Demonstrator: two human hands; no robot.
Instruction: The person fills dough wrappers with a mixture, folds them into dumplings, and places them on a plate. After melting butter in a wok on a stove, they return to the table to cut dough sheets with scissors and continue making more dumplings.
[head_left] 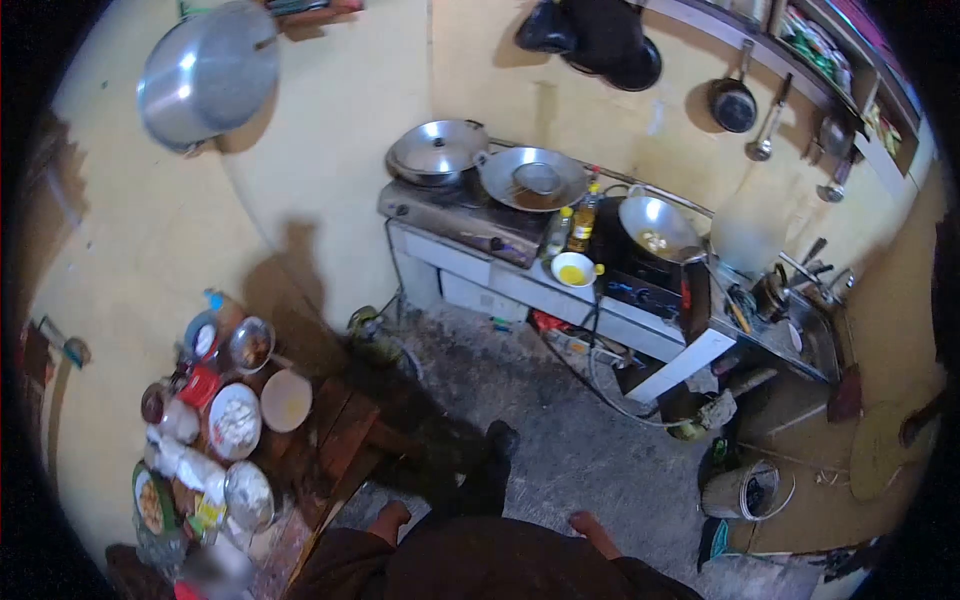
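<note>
My left hand (pixel 390 521) hangs low in front of my body, near the edge of the wooden table (pixel 345 425). At about the same height, my right hand (pixel 595 534) is held over the grey floor. No object shows in either hand, and both are apart from everything around them. Their fingers are too small and dark to make out. Nearest on the table stand a metal bowl (pixel 250 496), a white bowl of pale pieces (pixel 236 422) and a round beige dish (pixel 286 401).
Across the floor (pixel 590 450) is a counter with a stove, where a wok (pixel 658 226) holds pale pieces. Oil bottles (pixel 582 225) and a bowl of yellow liquid (pixel 573 270) stand beside it. A sink (pixel 815 335) and a bucket (pixel 740 493) are to the right. A hose (pixel 600 375) trails down.
</note>
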